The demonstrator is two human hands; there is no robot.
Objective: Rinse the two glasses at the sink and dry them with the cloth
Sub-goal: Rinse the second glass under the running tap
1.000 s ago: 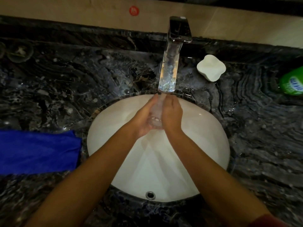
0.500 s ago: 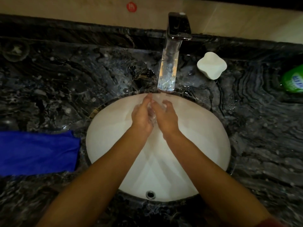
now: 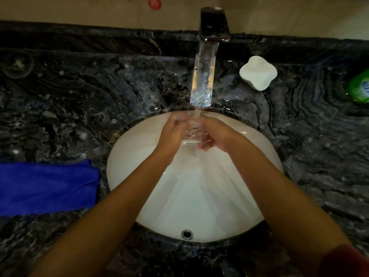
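Head view, glass: we see a clear glass [image 3: 191,131] held between both hands over the white sink [image 3: 259,156], right under the tap [image 3: 207,56], with water running onto it.
Head view, left hand: our left hand [image 3: 173,132] curls its fingers round the glass's left side.
Head view, right hand: our right hand [image 3: 216,136] wraps the glass's right side, fingertips under its base.
Head view, cloth: the blue cloth [image 3: 46,186] lies on the dark marble counter [image 3: 79,96], left of the sink, apart from the hands.
Head view, second glass: another glass [image 3: 18,64] seems to stand far left at the back; we cannot tell more.
Head view, other things: a white soap dish [image 3: 258,72] sits right of the tap, a green bottle [image 3: 360,88] at the right edge.
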